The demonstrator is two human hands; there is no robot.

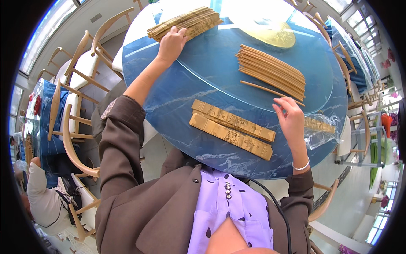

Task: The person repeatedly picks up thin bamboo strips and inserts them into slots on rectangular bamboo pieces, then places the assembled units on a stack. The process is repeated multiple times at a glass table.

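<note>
My left hand (pixel 172 45) is at the far left of the table, its fingers closed on the near edge of a stack of golden patterned paper chopstick sleeves (pixel 186 23). How many sleeves it grips cannot be seen. My right hand (pixel 291 120) hovers over the right side with fingers loosely curled, a gap between thumb and forefinger, and nothing visible in it. Just beyond its fingertips, a single wooden chopstick (pixel 264 88) lies apart from a row of wooden chopsticks (pixel 270 70). Two flat groups of golden sleeves (pixel 230 136) lie side by side in front of me.
A round glass turntable (pixel 220 72) covers the middle of the blue marbled table (pixel 169 114). Toward its far side sits a round yellow object (pixel 270 34). Clear plastic wrapping (pixel 319 131) with a golden sleeve lies by my right wrist. Wooden chairs (pixel 78 78) stand around.
</note>
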